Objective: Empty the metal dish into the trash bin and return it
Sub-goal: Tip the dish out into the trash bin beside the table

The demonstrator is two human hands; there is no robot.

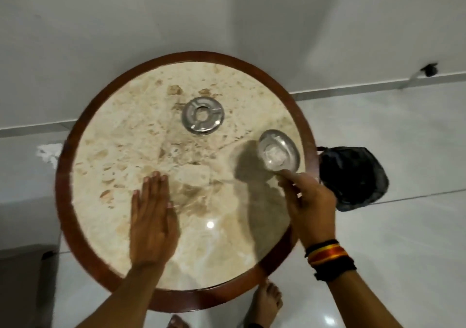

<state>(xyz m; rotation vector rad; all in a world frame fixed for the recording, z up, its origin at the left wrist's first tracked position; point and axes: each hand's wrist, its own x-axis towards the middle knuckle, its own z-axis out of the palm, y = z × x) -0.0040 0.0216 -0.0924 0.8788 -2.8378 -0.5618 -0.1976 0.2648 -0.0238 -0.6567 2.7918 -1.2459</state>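
Note:
A round metal dish (278, 150) with white crumpled bits inside is held just above the right side of the round marble table (75, 151). My right hand (309, 201) grips the dish by its near rim. A metal lid with a centre hole (203, 115) lies flat on the table towards the back. My left hand (151, 216) rests palm down on the table's front left, fingers spread, holding nothing. A bin lined with a black bag (353, 176) stands on the floor just right of the table.
The table has a dark wooden rim and stands against a white wall (227, 12). Glossy white floor tiles (403, 252) surround it. My bare feet (267, 300) show below the table's near edge. A grey block (22, 284) sits at the lower left.

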